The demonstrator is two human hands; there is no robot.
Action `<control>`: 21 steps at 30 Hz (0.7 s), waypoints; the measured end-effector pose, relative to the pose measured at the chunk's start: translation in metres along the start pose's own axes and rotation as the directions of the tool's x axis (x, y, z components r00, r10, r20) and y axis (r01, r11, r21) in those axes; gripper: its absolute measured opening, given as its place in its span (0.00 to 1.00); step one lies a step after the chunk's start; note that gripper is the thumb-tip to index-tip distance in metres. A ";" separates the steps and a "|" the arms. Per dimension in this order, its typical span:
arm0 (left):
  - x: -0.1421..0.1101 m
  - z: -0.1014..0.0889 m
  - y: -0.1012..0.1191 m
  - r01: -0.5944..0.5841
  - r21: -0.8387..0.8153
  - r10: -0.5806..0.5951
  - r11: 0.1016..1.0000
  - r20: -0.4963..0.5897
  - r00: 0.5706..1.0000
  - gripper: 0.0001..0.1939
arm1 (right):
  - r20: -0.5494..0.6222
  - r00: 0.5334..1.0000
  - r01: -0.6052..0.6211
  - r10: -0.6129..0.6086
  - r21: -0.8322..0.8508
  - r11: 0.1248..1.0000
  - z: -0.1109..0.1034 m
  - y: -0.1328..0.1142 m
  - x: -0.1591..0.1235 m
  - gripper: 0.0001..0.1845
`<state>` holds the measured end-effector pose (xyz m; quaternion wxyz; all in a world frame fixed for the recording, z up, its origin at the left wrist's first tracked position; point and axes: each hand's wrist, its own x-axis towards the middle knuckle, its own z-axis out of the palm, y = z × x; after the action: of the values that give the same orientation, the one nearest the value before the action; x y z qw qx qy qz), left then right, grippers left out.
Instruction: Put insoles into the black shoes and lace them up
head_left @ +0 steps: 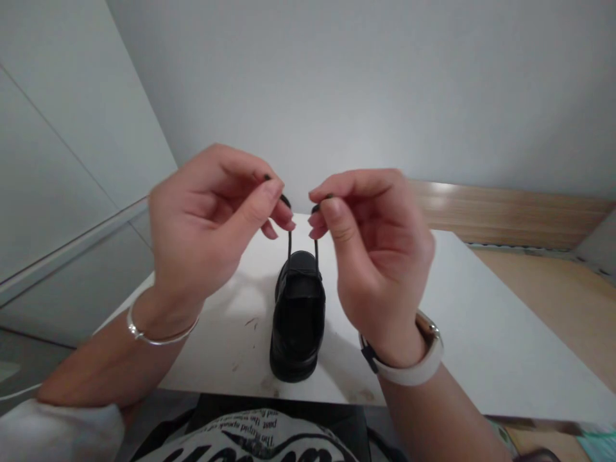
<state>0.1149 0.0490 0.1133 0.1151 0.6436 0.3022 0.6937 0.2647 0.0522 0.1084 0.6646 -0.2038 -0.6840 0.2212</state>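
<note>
A black shoe (297, 333) stands upright on the white table (231, 366), its toe pointing away from me and its heel towards me. Two dark shoelace ends rise from its front, one to each hand. My left hand (206, 218) is closed, pinching the left shoelace (289, 247) between thumb and forefinger. With thumb and forefinger, my right hand (380, 250) pinches the right shoelace (316, 249). Both hands are raised above the toe, a small gap apart, and the laces hang nearly straight between fingers and shoe.
A pale wall (366, 90) rises behind the table, and white panels (72, 147) stand at the left. On the right lies a light wooden surface (539, 282) with a wood-grain board (481, 215) along the back. The table's front edge is close to my body.
</note>
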 end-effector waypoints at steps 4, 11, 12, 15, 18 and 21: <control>-0.004 0.007 -0.001 0.134 -0.177 -0.107 0.975 0.155 0.982 0.02 | 0.065 0.996 0.068 -0.064 -0.063 0.996 0.005 0.004 -0.003 0.05; -0.004 -0.001 -0.010 0.322 -0.212 -0.252 0.923 0.299 0.920 0.10 | 0.061 0.998 -0.032 0.029 0.061 0.998 0.006 0.014 -0.008 0.01; -0.005 -0.002 -0.011 0.290 -0.197 -0.229 0.936 0.283 0.931 0.08 | 0.075 0.996 -0.062 0.057 0.073 0.995 0.006 0.016 -0.009 0.03; -0.007 -0.003 -0.011 0.172 -0.112 -0.146 0.979 0.213 0.966 0.02 | 0.127 0.985 -0.128 0.114 0.105 0.986 0.004 0.021 -0.012 0.08; -0.006 -0.003 -0.010 0.093 -0.011 -0.090 0.996 0.190 0.978 0.02 | 0.165 0.974 -0.175 0.157 0.103 0.979 0.001 0.025 -0.010 0.07; -0.003 -0.007 -0.015 0.089 0.007 -0.088 0.996 0.207 0.974 0.08 | 0.119 0.973 -0.209 0.200 0.072 0.975 -0.006 0.028 -0.008 0.05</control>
<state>0.1048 0.0573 0.1025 0.1775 0.6981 0.3162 0.6174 0.2709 0.0711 0.0862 0.6074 -0.2325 -0.6851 0.3281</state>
